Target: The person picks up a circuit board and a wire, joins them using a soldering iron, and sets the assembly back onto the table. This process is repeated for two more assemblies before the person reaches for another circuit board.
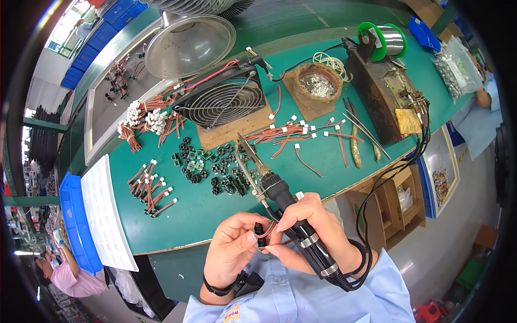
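Note:
Close to my body, my left hand pinches a small black component between thumb and fingers. My right hand is wrapped round a black soldering iron, whose tip slants up and away over the table; a thin metal feed tube runs along it. Thumb and fingertips of that hand also touch red and black wires beside the component. Where the wires meet the component is partly hidden by fingers. Beyond the hands lies a pile of small black and green parts.
Wired pieces lie left; loose red-black leads lie right of the black fan. Behind stand a round pot and a solder spool. Pliers lie near the right edge. Cables trail from the iron.

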